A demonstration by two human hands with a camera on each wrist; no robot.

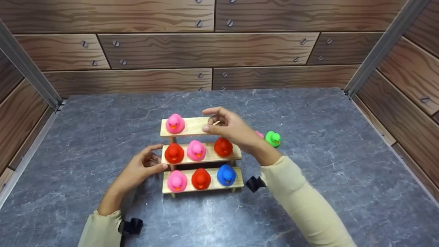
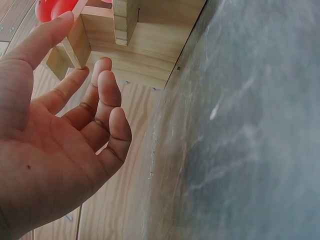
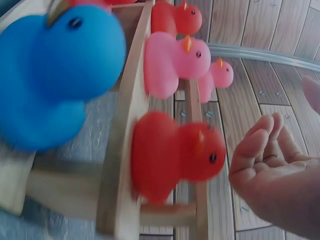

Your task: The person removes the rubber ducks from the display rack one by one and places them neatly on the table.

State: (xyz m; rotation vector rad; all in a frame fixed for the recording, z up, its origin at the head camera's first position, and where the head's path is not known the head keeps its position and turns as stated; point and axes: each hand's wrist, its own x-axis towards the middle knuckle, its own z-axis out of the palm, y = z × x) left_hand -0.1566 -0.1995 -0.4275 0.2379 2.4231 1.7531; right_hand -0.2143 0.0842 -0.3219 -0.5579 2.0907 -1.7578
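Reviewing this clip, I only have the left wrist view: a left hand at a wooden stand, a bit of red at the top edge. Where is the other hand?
Observer: The right hand is at the right end of the top shelf.
Operator: Is there anything blue on the stand?
Observer: Yes, one blue duck, at the right end of the bottom shelf.
Operator: Any duck off the stand?
Observer: A green duck sits on the table, to the right of the stand.
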